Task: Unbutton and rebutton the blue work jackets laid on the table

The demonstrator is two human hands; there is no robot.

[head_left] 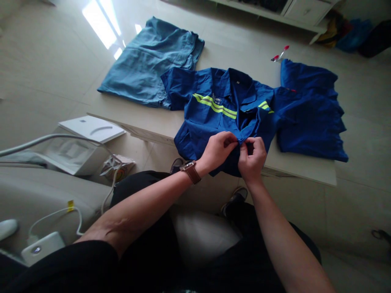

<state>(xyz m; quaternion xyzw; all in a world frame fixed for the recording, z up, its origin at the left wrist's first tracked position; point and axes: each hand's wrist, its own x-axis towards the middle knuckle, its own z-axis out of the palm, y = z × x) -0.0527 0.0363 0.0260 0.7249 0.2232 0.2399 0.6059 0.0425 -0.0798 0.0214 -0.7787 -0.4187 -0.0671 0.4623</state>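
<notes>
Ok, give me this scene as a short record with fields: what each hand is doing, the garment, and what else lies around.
left hand: pinches the front edge of the blue work shirt
right hand: pinches the same edge, right beside the left
shirt: dark blue, yellow reflective stripes, lying flat on the low table, hem hanging over the near edge
left wrist: brown watch
also on table: lighter blue garment, folded dark blue garment

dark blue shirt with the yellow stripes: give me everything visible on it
The dark blue shirt looks like woven workwear cloth, with a collar, short sleeves and yellow-green reflective stripes across the chest. It lies front up on the low table, its hem hanging over the near edge. The left hand and right hand pinch its front placket together. Its left sleeve overlaps a lighter blue garment; another dark blue garment touches its other side.
</notes>
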